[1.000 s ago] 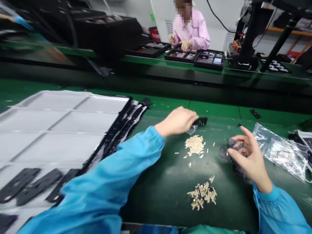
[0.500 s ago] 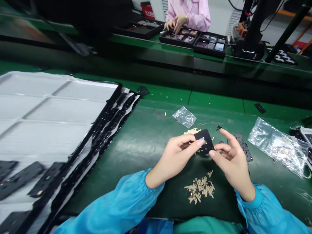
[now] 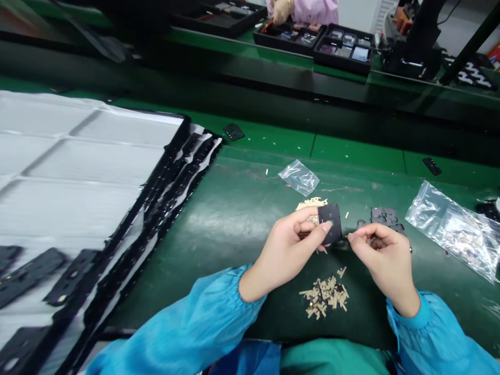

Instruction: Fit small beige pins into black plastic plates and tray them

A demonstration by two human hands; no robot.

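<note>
Free green mat (image 3: 207, 250), seemingly, between left hand (image 3: 285, 255) and black-edged tray (image 3: 156, 179)

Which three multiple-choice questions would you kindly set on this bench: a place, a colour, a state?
1. Where is the pile of tan strips? A) In the bag B) On the green mat C) On the white tray
2. What colour is the piece in the left hand? A) Black B) White C) Blue
3. What are the fingers of the right hand doing? A) Lying flat B) Holding the bag C) Pinching together

1 B: the strips lie on it.
2 A: its face shows dark.
3 C: the tips meet beside the piece.
</note>
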